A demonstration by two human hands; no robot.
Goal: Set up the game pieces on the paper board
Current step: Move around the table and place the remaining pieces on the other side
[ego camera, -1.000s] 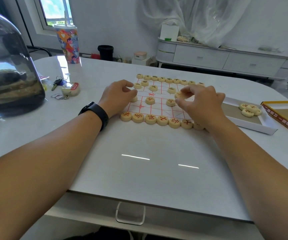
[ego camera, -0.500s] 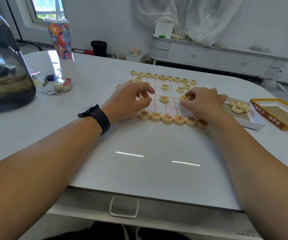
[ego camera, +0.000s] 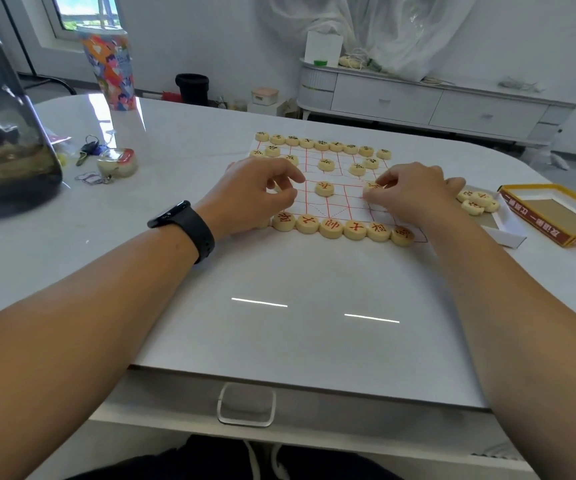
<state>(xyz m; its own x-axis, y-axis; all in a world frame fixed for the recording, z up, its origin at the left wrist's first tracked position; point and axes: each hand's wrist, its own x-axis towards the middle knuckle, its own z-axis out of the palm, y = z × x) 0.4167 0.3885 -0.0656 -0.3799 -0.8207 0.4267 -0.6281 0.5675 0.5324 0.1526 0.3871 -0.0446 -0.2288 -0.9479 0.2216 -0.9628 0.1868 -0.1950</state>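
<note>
A paper board (ego camera: pixel 347 202) with a red grid lies on the white table. Round wooden pieces with black characters (ego camera: pixel 321 144) line its far edge, and pieces with red characters (ego camera: pixel 331 227) line its near edge. One piece (ego camera: pixel 324 188) stands alone mid-board. My left hand (ego camera: pixel 259 194) is curled over the board's left side and pinches a mostly hidden piece (ego camera: pixel 275 186). My right hand (ego camera: pixel 414 195) pinches another piece (ego camera: pixel 371 188) low over the board's right side. Loose pieces (ego camera: pixel 477 201) lie in a tray right of the board.
A white box tray (ego camera: pixel 510 233) and a yellow-edged box lid (ego camera: pixel 556 220) sit at the right. At the left stand a dark glass jar (ego camera: pixel 6 150), keys (ego camera: pixel 89 150), a small tin (ego camera: pixel 117 162) and a patterned cup (ego camera: pixel 110 71). A drawer handle (ego camera: pixel 246 405) is below the table edge.
My right hand has lowered its piece from above the board down to the grid. My left hand has shifted from the board's left edge inward over the grid.
</note>
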